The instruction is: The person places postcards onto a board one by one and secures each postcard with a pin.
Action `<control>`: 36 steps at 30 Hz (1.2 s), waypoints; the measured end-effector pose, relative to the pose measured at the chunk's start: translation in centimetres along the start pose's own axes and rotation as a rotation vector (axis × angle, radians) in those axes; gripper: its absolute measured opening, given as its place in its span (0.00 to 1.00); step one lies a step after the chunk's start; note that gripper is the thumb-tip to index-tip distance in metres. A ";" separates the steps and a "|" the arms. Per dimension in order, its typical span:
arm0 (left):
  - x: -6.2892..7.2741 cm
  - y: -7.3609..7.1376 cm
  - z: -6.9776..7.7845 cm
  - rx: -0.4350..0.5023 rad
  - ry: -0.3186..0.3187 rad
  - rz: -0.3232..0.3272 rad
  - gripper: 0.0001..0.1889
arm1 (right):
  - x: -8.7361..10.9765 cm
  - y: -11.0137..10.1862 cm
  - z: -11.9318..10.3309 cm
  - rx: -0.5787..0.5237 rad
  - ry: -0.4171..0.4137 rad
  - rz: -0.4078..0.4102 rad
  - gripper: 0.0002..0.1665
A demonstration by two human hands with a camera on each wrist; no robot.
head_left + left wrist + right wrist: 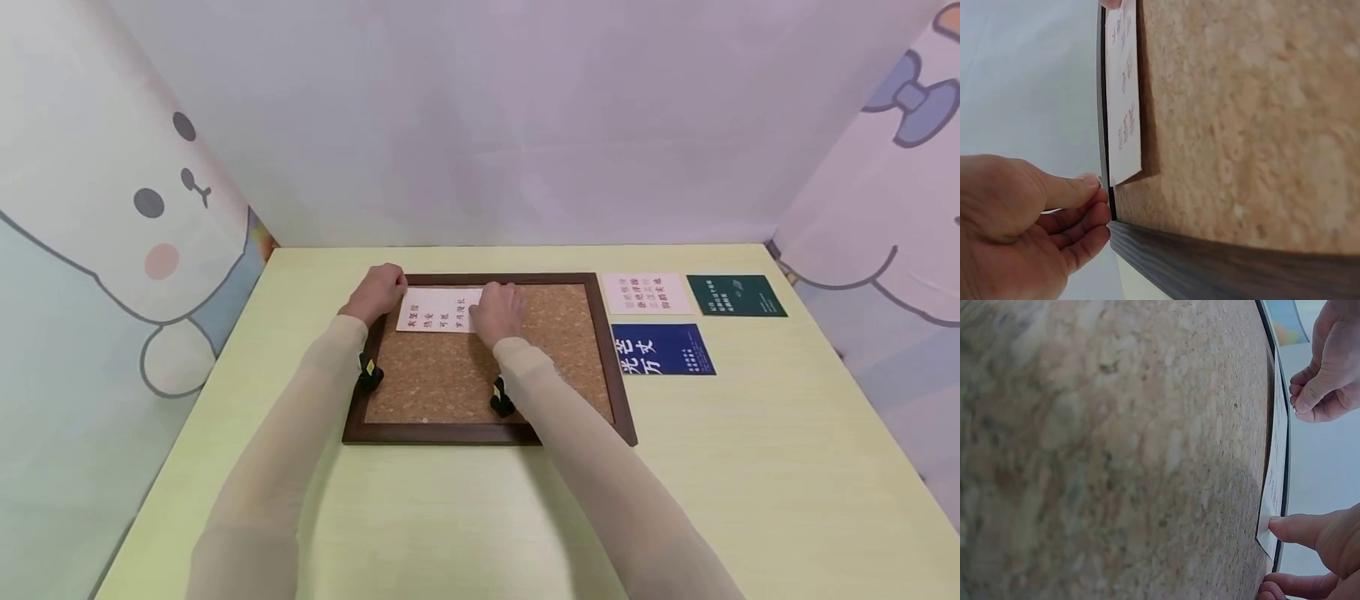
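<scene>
A white card point(431, 310) with dark printed characters lies along the far left part of a cork board point(442, 375). My left hand point(381, 292) is at the far left corner of the frame, beside the card. Between its thumb and index fingertip it pinches a tiny pin point(1100, 182), mostly hidden by the fingers. My right hand point(498, 312) is over the card's right end. In the right wrist view, its straight thumb point(1291, 529) presses on the card while other fingers touch down past the edge. The card's near edge stands slightly off the cork, casting a shadow.
A dark wooden frame point(615, 375) borders the cork. To its right on the table point(750, 467) lie a pink card point(648, 294), a dark green card point(738, 296) and a blue card point(667, 350). A pale curtain point(487, 125) hangs behind the table.
</scene>
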State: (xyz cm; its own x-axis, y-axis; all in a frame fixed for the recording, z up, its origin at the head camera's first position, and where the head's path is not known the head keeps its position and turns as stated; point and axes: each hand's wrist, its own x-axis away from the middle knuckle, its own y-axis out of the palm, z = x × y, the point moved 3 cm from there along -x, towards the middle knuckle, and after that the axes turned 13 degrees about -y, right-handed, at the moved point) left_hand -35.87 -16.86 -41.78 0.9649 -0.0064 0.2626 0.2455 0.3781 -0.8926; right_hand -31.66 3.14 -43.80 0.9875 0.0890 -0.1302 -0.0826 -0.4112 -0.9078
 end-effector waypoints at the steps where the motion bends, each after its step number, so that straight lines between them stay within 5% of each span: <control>1: -0.1 0.0 0.0 -0.002 -0.006 -0.008 0.11 | 0.0 0.0 0.0 0.002 0.002 -0.003 0.15; 16: -1.6 0.4 0.7 -0.010 -0.100 -0.096 0.17 | 0.0 -0.2 0.0 -0.036 -0.001 -0.010 0.19; 36: -1.9 0.1 0.8 0.014 -0.100 -0.047 0.11 | -0.2 -0.1 0.8 -0.014 -0.093 -0.009 0.22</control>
State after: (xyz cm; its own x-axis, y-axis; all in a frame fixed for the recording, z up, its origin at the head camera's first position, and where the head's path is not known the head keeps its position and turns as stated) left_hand -37.76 -16.07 -42.10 0.9380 0.0680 0.3400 0.2882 0.3924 -0.8735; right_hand -31.93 3.88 -43.98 0.9714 0.1761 -0.1594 -0.0716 -0.4230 -0.9033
